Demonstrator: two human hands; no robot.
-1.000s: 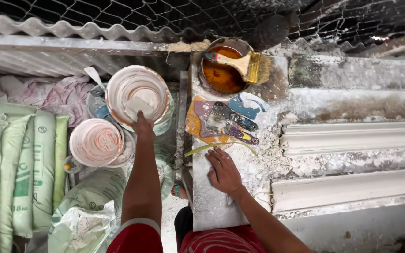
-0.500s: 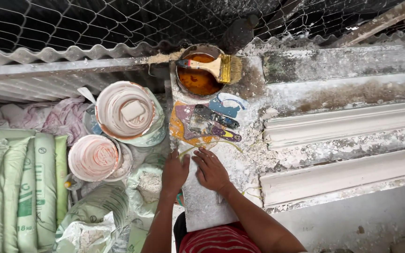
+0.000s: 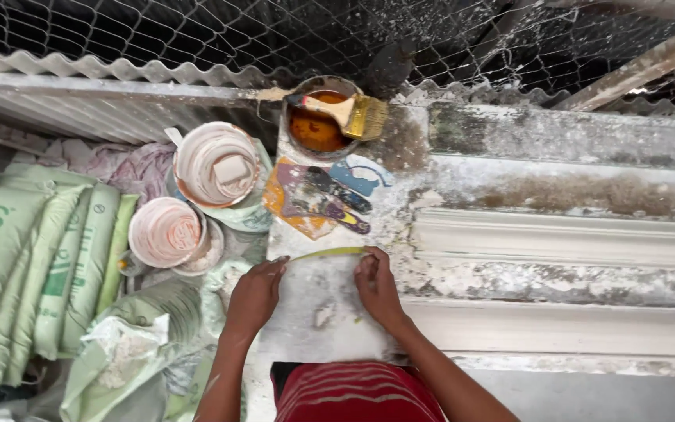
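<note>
**Both hands on yellow-green strip**

Left hand [image 3: 253, 295] and right hand [image 3: 376, 287] pinch opposite ends of a thin yellow-green strip [image 3: 328, 252], fingers together, over the plaster-dusted table [image 3: 314, 320]. At 12 o'clock lie stained scrapers [image 3: 323, 200]; beyond, a tin [image 3: 318, 125] bearing a brush [image 3: 353, 114]. At 10 o'clock, two plaster-coated buckets [image 3: 214, 162].

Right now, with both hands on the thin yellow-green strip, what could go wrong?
The left hand and right hand hold the strip just below the scrapers; a slip could knock them. Farther up, the brush rests across the tin of orange liquid and might tip if bumped.
</note>
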